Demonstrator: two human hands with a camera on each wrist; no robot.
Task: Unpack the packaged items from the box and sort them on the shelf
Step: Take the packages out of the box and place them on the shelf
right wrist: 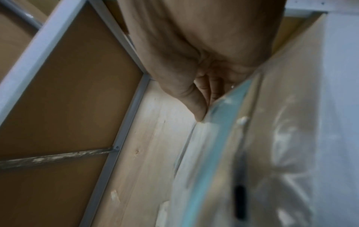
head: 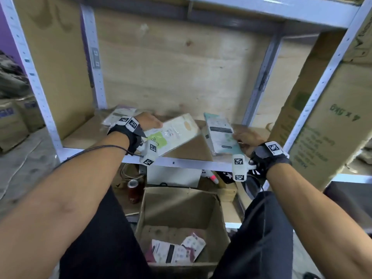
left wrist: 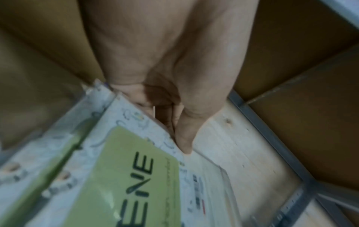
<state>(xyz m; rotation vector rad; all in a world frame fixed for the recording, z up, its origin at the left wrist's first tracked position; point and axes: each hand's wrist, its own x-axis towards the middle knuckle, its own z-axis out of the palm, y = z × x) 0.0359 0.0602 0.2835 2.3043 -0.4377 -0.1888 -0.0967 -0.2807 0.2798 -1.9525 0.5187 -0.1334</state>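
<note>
Two packets held over the shelf (head: 181,162), one per hand.
The green-label packet (head: 173,133) is pinched by the left hand (head: 148,121), the teal packet (head: 221,133) by the right hand (head: 247,138) (apart, likely for separate piles).

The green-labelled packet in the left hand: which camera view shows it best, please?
The left wrist view: the green-labelled packet fills it and its lettering is readable. The head view shows the whole packet, blurred, held by the left hand over the shelf. The right wrist view misses it.
</note>
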